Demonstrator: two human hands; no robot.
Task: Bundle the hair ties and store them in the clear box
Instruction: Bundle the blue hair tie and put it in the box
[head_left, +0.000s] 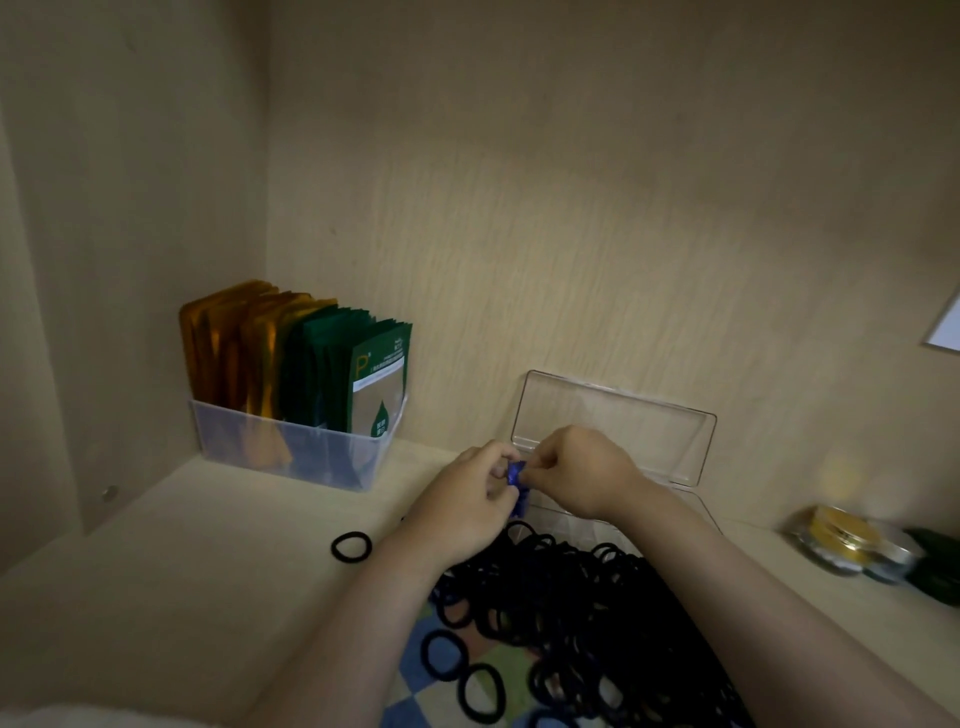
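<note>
Pinching one blue strip (514, 474), two hands (467, 506) (576, 470)

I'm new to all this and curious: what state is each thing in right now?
Clear box: lid open, propped upright.
Blue strip: pinched between left hand and right hand.
Heap of black hair ties: loose, unbundled.
Single hair tie: lying apart on the shelf.
Plastic bin: open-topped, packets standing inside.
</note>
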